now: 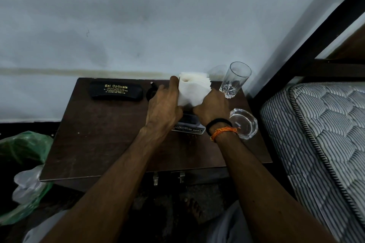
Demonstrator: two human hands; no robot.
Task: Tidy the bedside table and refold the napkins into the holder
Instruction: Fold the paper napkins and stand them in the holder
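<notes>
The white napkins (192, 89) stand in a stack over the holder (188, 123), near the back of the bedside table (98, 140). The left hand (165, 108) and right hand (212, 107) both grip the stack by its sides. Paper napkins look light, soft and easy to tear, so I think a gentle squeeze low on both sides works best. A tall glass (235, 80) and a glass ashtray (244, 123) sit close on the right and could get bumped. A black glasses case (116, 91) lies to the left.
</notes>
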